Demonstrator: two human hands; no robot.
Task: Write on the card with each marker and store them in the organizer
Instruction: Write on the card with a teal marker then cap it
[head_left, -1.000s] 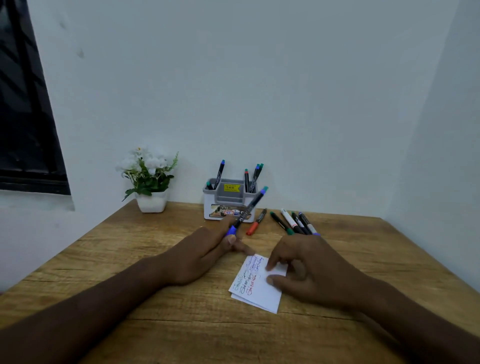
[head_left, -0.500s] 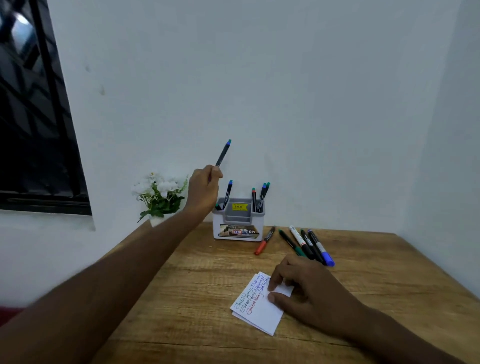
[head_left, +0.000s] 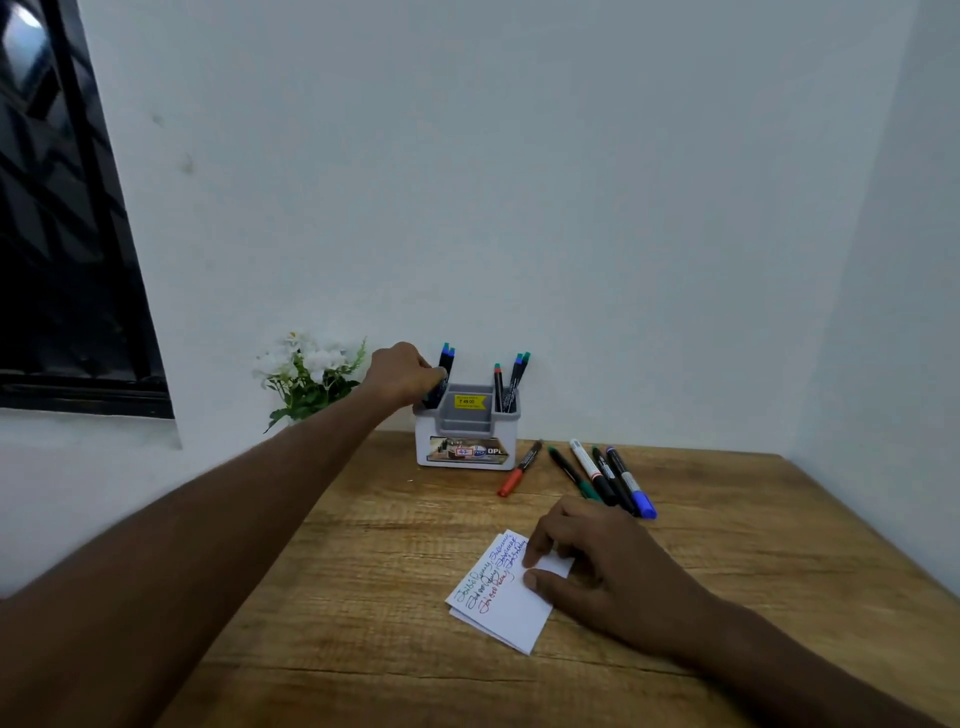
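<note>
A wooden table (head_left: 363, 597) bears an organizer (head_left: 466, 441), card (head_left: 506, 608), loose markers (head_left: 597, 475) and flowers (head_left: 306, 374).

A single head-worn camera is looking forward and down across the wooden table (head_left: 363, 545) toward its far edge at the wall, taking in both outstretched forearms from close above the near edge.

White-and-grey organizer (head_left: 467, 441) with a yellow sticker (head_left: 470, 401) — the table (head_left: 363, 597) is brown woodgrain. White card (head_left: 511, 605) — green, blue, red script.
</note>
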